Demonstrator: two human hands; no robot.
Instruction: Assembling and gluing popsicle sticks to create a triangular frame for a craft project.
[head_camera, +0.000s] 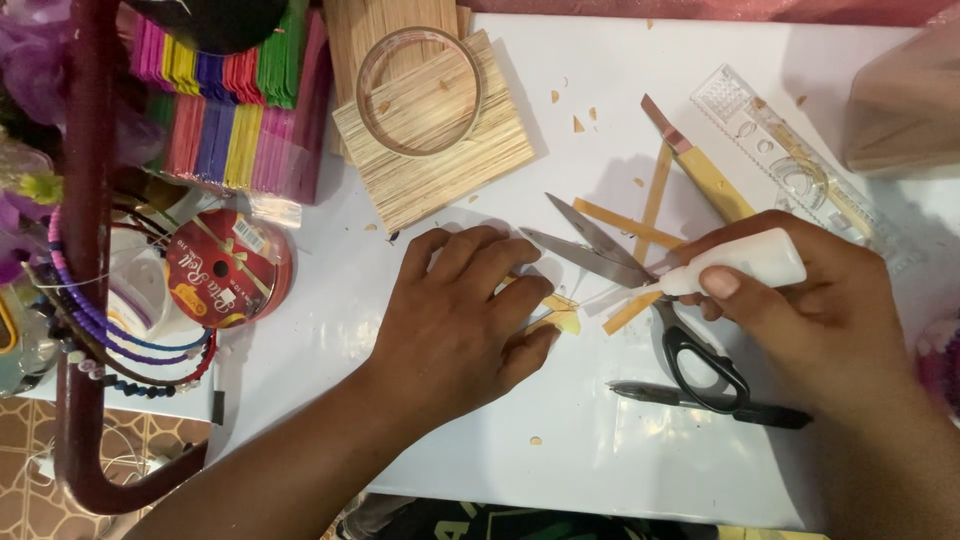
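My left hand (455, 310) lies flat on the white table (560, 450), its fingertips pressing small wooden stick pieces (560, 312). In my right hand (820, 300) is a small white glue bottle (745, 262), held sideways with its nozzle pointing left at those pieces. Open scissors (610, 262) with black handles lie between the hands, partly under my right hand. Several loose wooden sticks (655, 205) lie just behind the scissors.
A square panel of glued sticks (440, 165) carries a clear round ring (420, 90). Coloured craft sticks (235, 110) and a red ribbon spool (228, 268) sit at left. A clear ruler (790, 150) and black pen (700, 400) lie at right.
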